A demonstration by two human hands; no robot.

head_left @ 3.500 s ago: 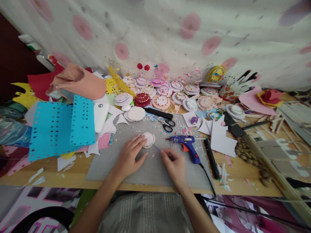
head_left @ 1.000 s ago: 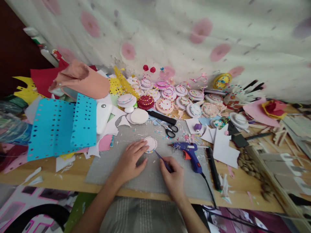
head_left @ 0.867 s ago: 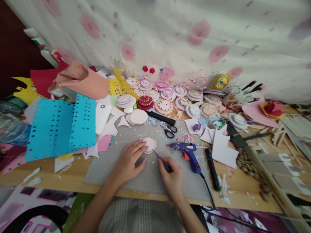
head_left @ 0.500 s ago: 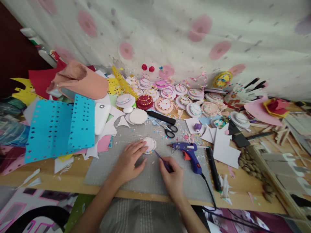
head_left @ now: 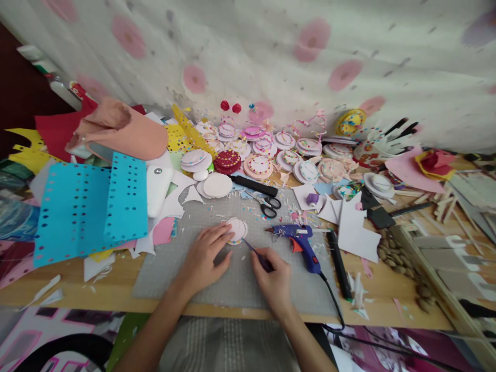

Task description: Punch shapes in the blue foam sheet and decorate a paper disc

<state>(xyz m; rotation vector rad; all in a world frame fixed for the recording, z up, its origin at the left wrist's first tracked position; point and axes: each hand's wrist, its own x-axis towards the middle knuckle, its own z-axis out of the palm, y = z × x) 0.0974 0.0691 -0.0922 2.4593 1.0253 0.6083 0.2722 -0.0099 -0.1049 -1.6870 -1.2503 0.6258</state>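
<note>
A small white layered disc [head_left: 235, 230] with coloured dots along its lower rim lies on the grey cutting mat [head_left: 163, 279]. My left hand [head_left: 207, 254] lies flat, fingers stretched out, with the fingertips resting on the disc's left side. In my right hand [head_left: 273, 279] is a slim dark-blue pair of tweezers [head_left: 251, 249], pinched between thumb and fingers. Its pointed tip is at the disc's lower right edge; whether it holds a tiny piece is too small to tell. A blue glue gun [head_left: 296, 235] with an orange trigger lies right of my right hand.
Scissors [head_left: 270, 206], a black stick-shaped tool [head_left: 253, 184] and larger white discs [head_left: 217, 185] lie beyond my hands. Several decorated discs [head_left: 260, 165] line the back. Blue dotted sheets [head_left: 91, 206] cover the left. A black rod [head_left: 341, 266] and paper scraps [head_left: 358, 232] lie right.
The tweezers' tip has moved slightly left, closer to the disc's edge. My left hand stays on the disc. The whole view has shifted a little.
</note>
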